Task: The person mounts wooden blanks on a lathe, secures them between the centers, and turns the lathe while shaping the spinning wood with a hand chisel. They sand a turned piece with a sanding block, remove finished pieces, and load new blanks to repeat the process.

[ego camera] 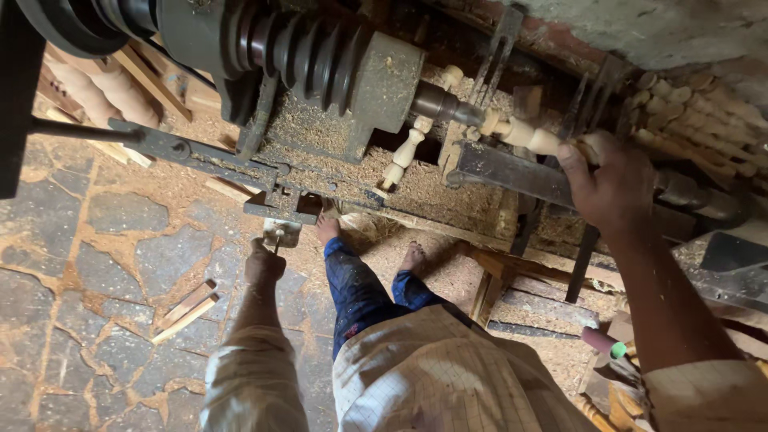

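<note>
— Where is the pale turned wooden spindle (524, 133)?

— Mounted across the sawdust-covered wood lathe (344, 88), one end in the dark metal chuck (440, 104). The right hand (612, 184) closes its fingers around the spindle's other end, just above the flat metal tool rest (504, 170).

— And the left hand (264, 266)?

— Lower, fingers curled shut on a small metal switch box (281, 233) hanging under the lathe's frame.

— Anything else nearby?

— A finished light wooden spindle (406, 152) lies in the shavings under the headstock. A stack of similar turned pieces (704, 108) sits beyond the right hand. Two bare feet (328, 228) stand on the sawdust-strewn stone floor (104, 248).
</note>
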